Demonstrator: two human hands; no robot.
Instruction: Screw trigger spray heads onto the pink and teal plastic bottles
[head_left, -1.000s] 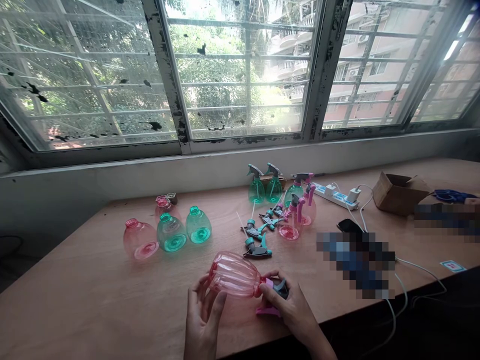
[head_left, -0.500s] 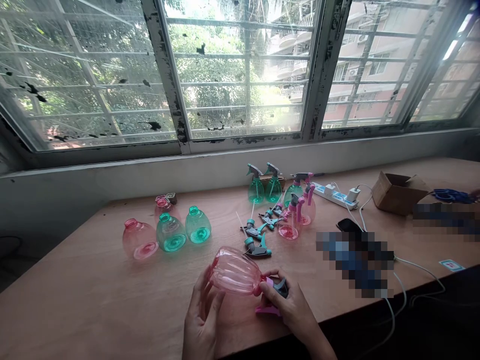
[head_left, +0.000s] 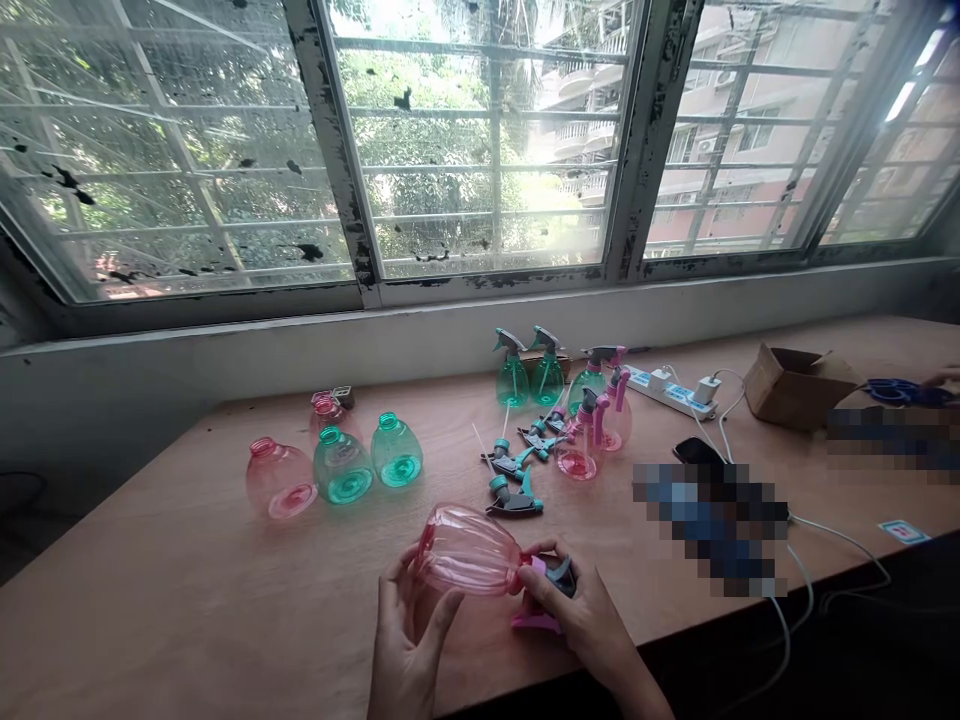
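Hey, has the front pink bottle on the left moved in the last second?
No. Judged against the window frame, the front pink bottle sits in the same spot, with no visible shift either way.

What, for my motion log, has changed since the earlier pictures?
The left hand has shifted slightly right, its thumb further along the pink bottle; a co-worker's hand at the right edge sits higher. The right hand still grips the sprayer head; the standing bottles stayed put.
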